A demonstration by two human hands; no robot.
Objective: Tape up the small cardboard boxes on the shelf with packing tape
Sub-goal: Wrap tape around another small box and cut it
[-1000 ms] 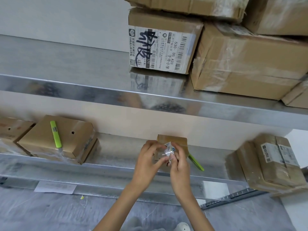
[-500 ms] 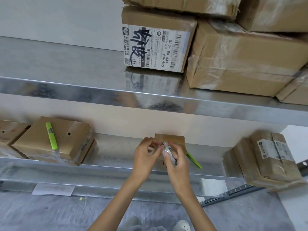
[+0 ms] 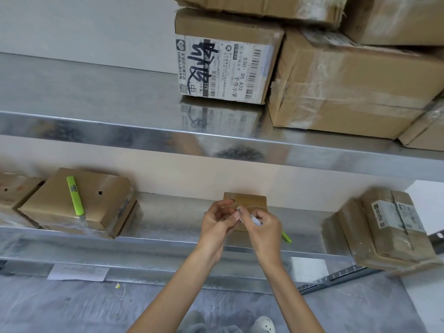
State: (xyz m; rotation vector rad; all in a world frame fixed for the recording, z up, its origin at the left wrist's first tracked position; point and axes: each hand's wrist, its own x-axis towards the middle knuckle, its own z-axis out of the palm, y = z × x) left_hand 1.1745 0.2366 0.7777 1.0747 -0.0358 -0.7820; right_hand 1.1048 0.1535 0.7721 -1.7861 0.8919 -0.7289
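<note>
A small brown cardboard box (image 3: 249, 201) sits on the lower metal shelf (image 3: 168, 239), right behind both hands. My right hand (image 3: 265, 230) grips a small roll of clear packing tape (image 3: 255, 219), mostly hidden by the fingers. My left hand (image 3: 217, 223) has its fingers curled and pinches the tape's loose end (image 3: 238, 211) at the box's front face. A green utility knife (image 3: 286, 237) pokes out on the shelf just right of my right hand.
A larger taped box (image 3: 77, 207) at the left carries a second green knife (image 3: 75, 198). Another box (image 3: 12, 195) lies at the far left, and labelled parcels (image 3: 386, 229) at the right. Big cartons (image 3: 348, 85) fill the upper shelf. A white paper sheet (image 3: 78, 272) lies below.
The two hands have closed in together against the small box; the left hand's fingers now meet the right hand's at the tape end.
</note>
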